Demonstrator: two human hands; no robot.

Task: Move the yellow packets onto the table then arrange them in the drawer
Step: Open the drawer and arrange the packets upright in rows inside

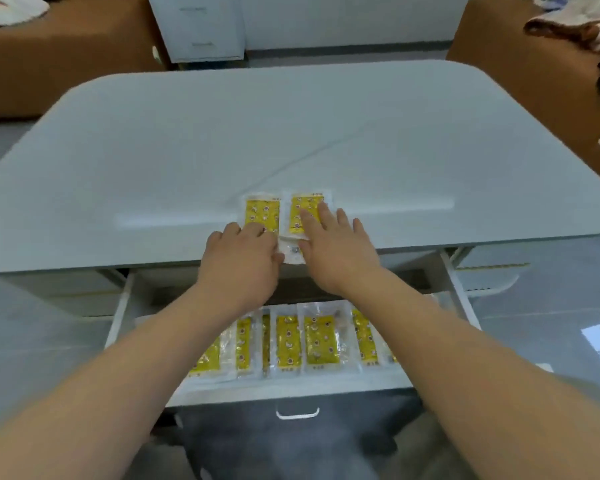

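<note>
Sliding is the worry here: the broad pale-grey tabletop (187, 150), smooth, glossy and round-cornered, gives slick plastic nothing to bite on. The loose packets sit near its front edge, right above the open white drawer (326, 384). A careless nudge could tip one over the lip onto the row of yellow packets (317, 341) lined up inside, and that tidy row gets scrambled.

The left hand (239, 251) bends its fingers over the lower end of the left yellow-printed clear-plastic packet (261, 211); whether that grip pinches or merely presses, I cannot tell. The right hand (333, 247) lies flat, grip apart, fingers straight on the right yellow packet (300, 206). Between the hands a third crinkly clear-edged packet (293, 254) pokes toward the edge and looks likeliest to slip. All are thin rectangular sachets with wide sealed borders.
</note>
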